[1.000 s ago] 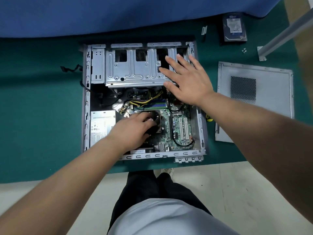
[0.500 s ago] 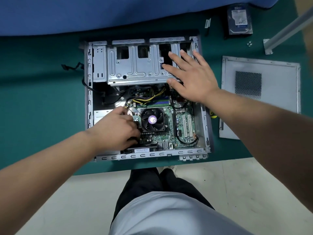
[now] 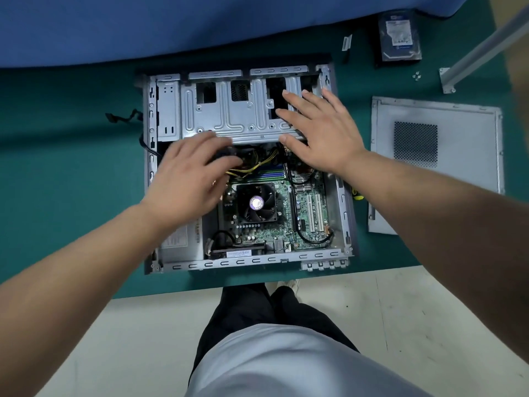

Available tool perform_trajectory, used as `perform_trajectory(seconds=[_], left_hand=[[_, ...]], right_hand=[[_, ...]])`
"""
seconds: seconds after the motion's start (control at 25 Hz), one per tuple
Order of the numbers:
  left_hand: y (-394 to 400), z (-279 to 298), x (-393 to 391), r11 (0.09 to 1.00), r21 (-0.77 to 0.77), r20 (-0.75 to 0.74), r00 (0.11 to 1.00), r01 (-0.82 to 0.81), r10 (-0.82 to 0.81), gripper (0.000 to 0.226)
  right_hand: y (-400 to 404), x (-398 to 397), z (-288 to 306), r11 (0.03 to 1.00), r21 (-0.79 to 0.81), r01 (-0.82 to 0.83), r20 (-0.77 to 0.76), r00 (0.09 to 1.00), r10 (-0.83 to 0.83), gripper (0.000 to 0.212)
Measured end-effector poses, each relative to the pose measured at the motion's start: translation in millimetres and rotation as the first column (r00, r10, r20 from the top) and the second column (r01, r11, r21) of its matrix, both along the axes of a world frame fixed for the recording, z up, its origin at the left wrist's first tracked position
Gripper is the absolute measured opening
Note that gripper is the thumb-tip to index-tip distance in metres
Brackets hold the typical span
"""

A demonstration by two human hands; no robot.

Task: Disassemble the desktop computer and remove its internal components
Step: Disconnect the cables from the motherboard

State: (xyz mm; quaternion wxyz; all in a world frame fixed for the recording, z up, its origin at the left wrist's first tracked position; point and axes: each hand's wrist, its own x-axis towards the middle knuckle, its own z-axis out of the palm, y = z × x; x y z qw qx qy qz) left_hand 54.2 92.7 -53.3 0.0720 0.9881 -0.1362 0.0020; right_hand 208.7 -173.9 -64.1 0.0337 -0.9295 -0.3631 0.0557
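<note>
While the open computer case [image 3: 340,202] lay on its side near the table's [image 3: 57,173] front edge, long axis running front to back, drive cage [image 3: 229,116] rearward, the left hand [image 3: 186,179] hovered loose-fingered over the yellow cables [image 3: 257,166]; the right hand [image 3: 320,130] pressed flat, fingers spread, on the cage's right end.

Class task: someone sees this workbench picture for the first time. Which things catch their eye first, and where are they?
The open grey metal computer case lies flat in the middle of the green table mat, its green motherboard with a black cooling fan exposed. The right hand rests flat on the silver drive cage at the far end, while the left hand reaches over the yellow cables beside it.
</note>
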Motion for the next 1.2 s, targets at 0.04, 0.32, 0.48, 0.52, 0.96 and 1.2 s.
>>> perform_trajectory(seconds=[0.04, 0.32, 0.48, 0.52, 0.96, 1.2], left_hand=[[9.2, -3.7, -4.8, 0.997, 0.025, -0.017, 0.997, -0.080, 0.080, 0.047], [13.7, -23.5, -10.8, 0.968, 0.038, -0.035, 0.968, -0.247, 0.248, 0.057], [13.7, -28.1, -11.9, 0.967, 0.015, -0.003, 0.967, -0.254, 0.254, 0.060], [13.3, -27.8, -11.6, 0.967, 0.012, 0.000, 0.967, -0.255, 0.255, 0.060], [13.7, -29.7, -10.7, 0.967, -0.009, 0.043, 0.966, -0.254, 0.254, 0.062], [14.9, -29.5, -10.7, 0.968, -0.020, 0.046, 0.967, -0.250, 0.251, 0.062]], right_hand=[[0.1, -1.9, 1.2, 0.999, 0.036, 0.006, 0.009, 1.000, -0.007, 0.059], [-3.9, -93.0, 4.5, 0.992, -0.070, -0.105, -0.081, 0.992, 0.099, 0.015], [7.9, -122.6, -12.3, 0.931, -0.364, 0.025, -0.542, 0.808, -0.233, 0.016], [10.2, -122.5, -20.4, 0.912, -0.408, 0.044, -0.583, 0.756, -0.297, 0.018], [12.3, -124.6, -52.3, 0.865, -0.442, 0.239, -0.595, 0.643, -0.481, 0.014], [14.9, -125.8, -51.1, 0.872, -0.461, 0.166, -0.582, 0.685, -0.438, 0.016]])
